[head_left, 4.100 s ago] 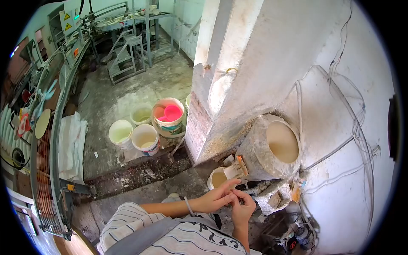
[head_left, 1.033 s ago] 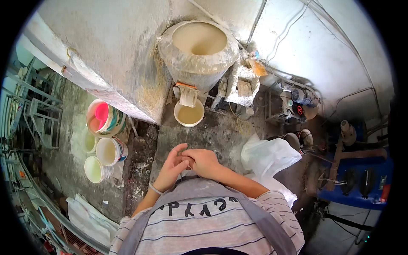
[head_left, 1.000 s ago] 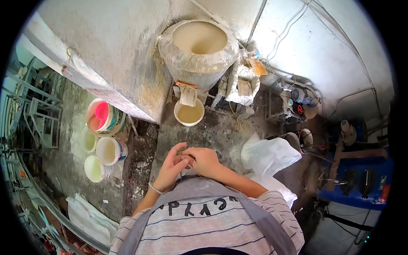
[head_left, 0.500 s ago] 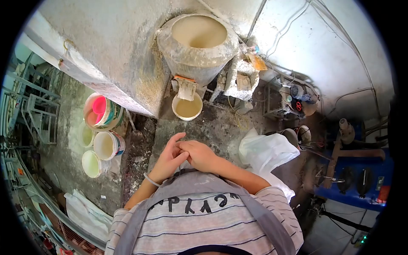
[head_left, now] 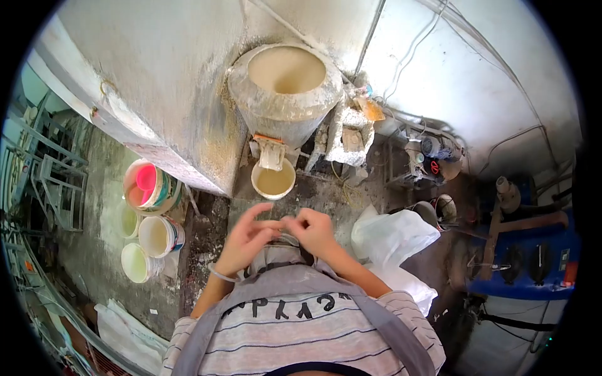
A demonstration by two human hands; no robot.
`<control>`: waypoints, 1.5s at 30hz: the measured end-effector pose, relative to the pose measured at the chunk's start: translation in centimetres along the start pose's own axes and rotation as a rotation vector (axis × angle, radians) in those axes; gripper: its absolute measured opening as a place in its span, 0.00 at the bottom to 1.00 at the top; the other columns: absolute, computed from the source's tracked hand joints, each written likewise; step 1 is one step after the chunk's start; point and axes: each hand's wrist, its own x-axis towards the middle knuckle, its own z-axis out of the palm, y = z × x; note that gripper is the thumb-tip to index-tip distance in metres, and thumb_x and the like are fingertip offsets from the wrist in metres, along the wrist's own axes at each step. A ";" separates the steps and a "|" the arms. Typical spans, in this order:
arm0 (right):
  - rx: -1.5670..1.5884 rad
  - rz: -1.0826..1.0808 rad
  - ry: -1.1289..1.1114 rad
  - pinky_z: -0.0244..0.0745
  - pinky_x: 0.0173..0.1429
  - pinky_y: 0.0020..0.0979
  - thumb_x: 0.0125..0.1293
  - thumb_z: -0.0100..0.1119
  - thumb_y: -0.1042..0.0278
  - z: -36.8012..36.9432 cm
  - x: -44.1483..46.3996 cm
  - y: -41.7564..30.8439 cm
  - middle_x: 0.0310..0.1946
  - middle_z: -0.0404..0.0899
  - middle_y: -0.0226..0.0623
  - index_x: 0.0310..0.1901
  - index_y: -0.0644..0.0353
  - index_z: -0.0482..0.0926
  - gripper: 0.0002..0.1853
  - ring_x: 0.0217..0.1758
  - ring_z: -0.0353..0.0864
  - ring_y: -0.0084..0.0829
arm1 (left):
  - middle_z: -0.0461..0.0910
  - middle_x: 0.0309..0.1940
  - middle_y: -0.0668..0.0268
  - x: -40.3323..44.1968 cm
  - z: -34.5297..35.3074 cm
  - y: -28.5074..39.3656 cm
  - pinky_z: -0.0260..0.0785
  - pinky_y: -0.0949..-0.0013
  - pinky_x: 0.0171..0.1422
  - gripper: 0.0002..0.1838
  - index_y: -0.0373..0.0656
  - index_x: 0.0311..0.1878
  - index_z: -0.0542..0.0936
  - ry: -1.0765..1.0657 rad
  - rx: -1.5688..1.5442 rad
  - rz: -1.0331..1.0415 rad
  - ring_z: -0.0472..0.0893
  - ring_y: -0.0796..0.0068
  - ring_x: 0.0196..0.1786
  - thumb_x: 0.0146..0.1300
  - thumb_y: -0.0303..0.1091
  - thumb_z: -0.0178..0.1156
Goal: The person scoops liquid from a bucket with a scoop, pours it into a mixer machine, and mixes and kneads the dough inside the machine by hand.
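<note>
In front of my grey apron (head_left: 285, 276), my two hands meet at chest level. My left hand (head_left: 249, 237) has its fingers stretched and spread, with a pale band on the wrist. The fingers of my right hand (head_left: 312, 230) are curled in and touch the left fingertips; whether anything small is pinched there is hidden. Beyond the hands, a white bucket (head_left: 256, 188) of cloudy pale liquid stands under the chute (head_left: 271, 155) of a large crusted round tub (head_left: 279, 106).
On the left floor stand several buckets, among them a white bucket (head_left: 179, 241) and one holding a pink container (head_left: 146, 178). A white plastic sack (head_left: 395, 235) lies to the right. Farther right are a motor (head_left: 433, 147) and a blue machine (head_left: 533, 263). A wall (head_left: 182, 106) rises ahead.
My hands have drawn apart from a clasp, so only the fingertips meet. The left fingers have spread and the right fingers have curled. The view has tilted up slightly.
</note>
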 end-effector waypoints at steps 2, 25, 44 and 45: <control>0.251 0.071 0.075 0.67 0.29 0.22 0.58 0.55 0.67 -0.7 0.7 1.9 0.20 0.76 0.32 0.26 0.62 0.72 0.09 0.24 0.74 0.20 | 0.79 0.25 0.60 -0.2 -1.2 3.7 0.67 0.77 0.35 0.19 0.35 0.55 0.64 0.247 0.266 0.223 0.76 0.78 0.28 0.58 0.20 0.45; 0.254 -0.150 -0.111 0.72 0.44 0.27 0.56 0.54 0.75 0.2 -0.9 2.2 0.46 0.70 0.37 0.37 0.61 0.73 0.07 0.48 0.72 0.30 | 0.38 0.68 0.53 -3.0 3.8 18.0 0.41 0.43 0.66 0.48 0.67 0.67 0.33 -1.427 -0.490 0.306 0.60 0.42 0.61 0.55 0.48 0.57; 0.257 -0.209 -0.165 0.72 0.43 0.26 0.56 0.53 0.75 0.9 -0.3 1.5 0.45 0.72 0.38 0.36 0.62 0.74 0.06 0.44 0.74 0.30 | 0.38 0.66 0.43 -1.8 5.4 16.7 0.45 0.46 0.64 0.52 0.64 0.68 0.32 -1.312 -0.589 0.594 0.67 0.35 0.53 0.50 0.49 0.61; 0.261 -0.202 -0.171 0.72 0.43 0.26 0.56 0.53 0.75 0.9 -0.3 1.4 0.45 0.72 0.38 0.36 0.62 0.74 0.06 0.44 0.74 0.30 | 0.38 0.66 0.43 -1.7 5.4 16.2 0.45 0.45 0.64 0.53 0.62 0.68 0.32 -1.294 -0.620 0.638 0.67 0.35 0.53 0.49 0.49 0.62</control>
